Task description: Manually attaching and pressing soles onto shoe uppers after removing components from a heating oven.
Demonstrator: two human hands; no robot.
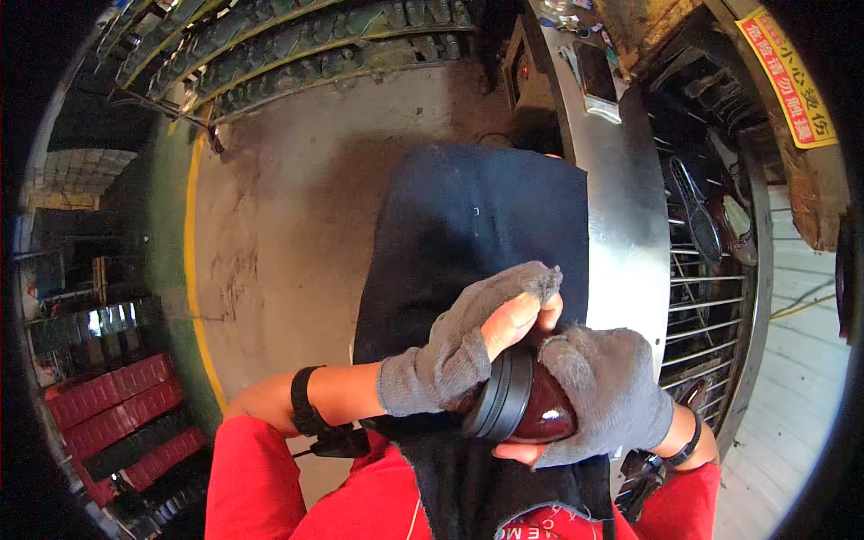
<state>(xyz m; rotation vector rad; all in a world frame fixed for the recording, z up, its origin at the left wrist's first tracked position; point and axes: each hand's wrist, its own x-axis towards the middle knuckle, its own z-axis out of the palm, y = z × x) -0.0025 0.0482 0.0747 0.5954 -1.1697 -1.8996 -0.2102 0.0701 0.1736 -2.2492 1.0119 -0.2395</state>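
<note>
Polishing step judged underway: left hand [450, 351] grips black brush [504, 396], right hand [607, 396] closed around glossy shoe [549, 414]; next, steady strokes.

A yellow sign [789, 78] with red characters, a long rectangle, hangs slanted at the upper right. Red crates [117, 409] stand stacked at the lower left.

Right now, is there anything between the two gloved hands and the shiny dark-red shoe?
Only the worn grey gloves. The left hand and right hand both already grip the shiny dark-red shoe; nothing else intervenes.
</note>
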